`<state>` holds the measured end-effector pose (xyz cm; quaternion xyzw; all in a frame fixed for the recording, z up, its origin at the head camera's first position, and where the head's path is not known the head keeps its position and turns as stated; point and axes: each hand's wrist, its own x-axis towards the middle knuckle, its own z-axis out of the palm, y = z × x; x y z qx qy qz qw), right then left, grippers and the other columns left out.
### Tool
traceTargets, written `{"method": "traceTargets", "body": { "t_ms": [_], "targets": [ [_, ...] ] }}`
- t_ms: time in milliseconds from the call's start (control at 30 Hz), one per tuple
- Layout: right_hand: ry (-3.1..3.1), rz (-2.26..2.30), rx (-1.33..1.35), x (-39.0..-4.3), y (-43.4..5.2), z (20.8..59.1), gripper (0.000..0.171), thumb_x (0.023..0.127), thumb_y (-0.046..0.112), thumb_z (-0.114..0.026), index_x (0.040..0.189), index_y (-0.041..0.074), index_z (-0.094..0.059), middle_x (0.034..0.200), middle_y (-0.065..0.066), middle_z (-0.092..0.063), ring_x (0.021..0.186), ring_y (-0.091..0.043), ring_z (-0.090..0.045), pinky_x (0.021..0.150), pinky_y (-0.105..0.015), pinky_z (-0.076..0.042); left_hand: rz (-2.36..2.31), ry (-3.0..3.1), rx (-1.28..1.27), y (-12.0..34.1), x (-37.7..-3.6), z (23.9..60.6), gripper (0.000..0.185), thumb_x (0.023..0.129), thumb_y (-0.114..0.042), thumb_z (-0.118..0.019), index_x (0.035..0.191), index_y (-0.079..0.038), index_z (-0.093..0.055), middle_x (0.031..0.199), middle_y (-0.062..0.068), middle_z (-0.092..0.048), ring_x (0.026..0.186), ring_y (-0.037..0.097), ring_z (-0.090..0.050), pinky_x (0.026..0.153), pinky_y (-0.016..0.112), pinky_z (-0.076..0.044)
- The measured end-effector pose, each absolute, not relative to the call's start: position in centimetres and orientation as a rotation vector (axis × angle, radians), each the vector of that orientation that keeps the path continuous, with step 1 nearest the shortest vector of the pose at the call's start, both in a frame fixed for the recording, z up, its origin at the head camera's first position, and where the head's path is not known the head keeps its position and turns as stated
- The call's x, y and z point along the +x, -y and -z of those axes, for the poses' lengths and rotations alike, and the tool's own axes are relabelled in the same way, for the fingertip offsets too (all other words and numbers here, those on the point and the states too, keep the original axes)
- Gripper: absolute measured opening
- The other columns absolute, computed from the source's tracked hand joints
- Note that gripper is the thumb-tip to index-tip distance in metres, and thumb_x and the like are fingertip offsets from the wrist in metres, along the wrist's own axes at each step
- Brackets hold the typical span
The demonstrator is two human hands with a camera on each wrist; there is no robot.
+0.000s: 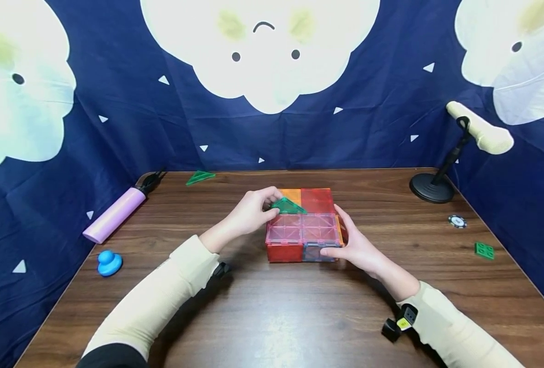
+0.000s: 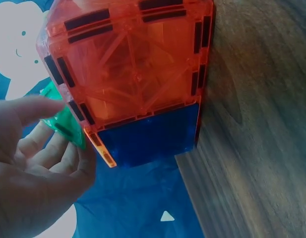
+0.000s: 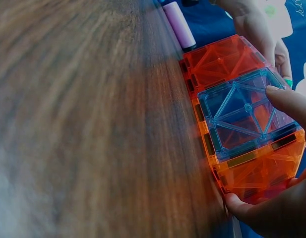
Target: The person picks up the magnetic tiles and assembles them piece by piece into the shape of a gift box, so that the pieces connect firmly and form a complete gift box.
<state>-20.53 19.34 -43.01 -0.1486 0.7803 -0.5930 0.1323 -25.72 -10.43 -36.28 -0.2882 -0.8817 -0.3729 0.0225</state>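
Observation:
A low box of see-through magnetic tiles (image 1: pixel 285 253) stands mid-table, with pink tiles on top and a red and a blue tile in front. Behind the pink ones lie an orange tile and a red tile (image 1: pixel 317 200). My left hand (image 1: pixel 252 208) pinches a green triangular magnetic tile (image 1: pixel 288 206) between thumb and fingers, over the box's back left part. In the left wrist view the green tile (image 2: pixel 68 124) is close beside the box's upper edge. My right hand (image 1: pixel 359 248) holds the box's right front corner, thumb on the blue tile (image 3: pixel 247 109), fingers along the orange side.
Another green triangular tile (image 1: pixel 200 177) lies at the back edge. At left are a purple cylinder with a black end (image 1: pixel 115 214) and a blue knobbed toy (image 1: pixel 109 263). On the right stand a microphone-like stand (image 1: pixel 432 187), a chip (image 1: pixel 457 221) and a green brick (image 1: pixel 484 250).

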Motion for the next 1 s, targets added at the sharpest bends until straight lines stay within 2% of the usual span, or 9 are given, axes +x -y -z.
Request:
{"method": "traceTargets", "body": {
  "t_ms": [133,267,433,667,867,1000],
  "targets": [
    [-2.258,1.717,-0.441,-20.6,-19.1,43.0,0.112,0.086,0.019,-0.084,0.165,0.021,-0.004,0.162,-0.019,-0.021,0.145,-0.042,-0.028,0.113,-0.063,-0.028,1.256,2.704,-0.832,11.5,-26.1,36.1,0.022,0.097,-0.02,-0.071,0.114,-0.007,-0.067,0.107,0.006,-0.071,0.1,0.021,-0.067,0.092,0.042,-0.053],
    [-2.254,1.713,-0.45,-20.6,-18.9,43.0,0.112,0.086,0.019,-0.084,0.165,0.022,-0.003,0.163,-0.018,-0.02,0.146,-0.042,-0.028,0.113,-0.063,-0.028,1.223,2.725,-0.594,14.3,-27.6,35.8,0.033,0.104,-0.035,-0.06,0.119,-0.007,-0.067,0.116,0.009,-0.071,0.108,0.025,-0.065,0.096,0.044,-0.05],
    [-2.253,1.721,-0.454,-20.5,-19.0,42.9,0.112,0.087,0.019,-0.083,0.164,0.021,-0.003,0.163,-0.019,-0.019,0.146,-0.042,-0.027,0.112,-0.063,-0.03,0.984,2.813,-0.3,19.3,-31.3,36.9,0.041,0.105,-0.031,-0.056,0.128,0.002,-0.062,0.127,0.022,-0.065,0.118,0.037,-0.06,0.101,0.049,-0.045],
    [-2.275,1.724,-0.417,-20.1,-19.8,42.9,0.113,0.087,0.018,-0.083,0.164,0.019,0.0,0.162,-0.02,-0.02,0.144,-0.042,-0.028,0.111,-0.061,-0.032,0.578,3.072,-0.112,23.6,-34.6,39.1,0.059,0.103,-0.026,-0.053,0.145,0.014,-0.043,0.145,0.035,-0.044,0.134,0.05,-0.043,0.11,0.056,-0.037],
    [-2.252,1.728,-0.44,-20.2,-19.5,43.1,0.113,0.087,0.017,-0.083,0.165,0.02,-0.001,0.163,-0.021,-0.021,0.146,-0.041,-0.026,0.111,-0.059,-0.032,0.415,3.261,-0.058,25.8,-35.0,40.2,0.074,0.104,-0.033,-0.05,0.155,0.013,-0.022,0.161,0.034,-0.017,0.147,0.05,-0.02,0.117,0.058,-0.025],
    [-2.239,1.737,-0.445,-20.3,-19.2,43.0,0.112,0.087,0.016,-0.083,0.165,0.021,-0.002,0.162,-0.021,-0.022,0.146,-0.042,-0.026,0.111,-0.059,-0.032,0.378,3.286,-0.041,26.6,-35.3,40.5,0.078,0.104,-0.037,-0.05,0.157,0.011,-0.018,0.164,0.032,-0.01,0.149,0.049,-0.014,0.116,0.062,-0.024]
  ]
}}
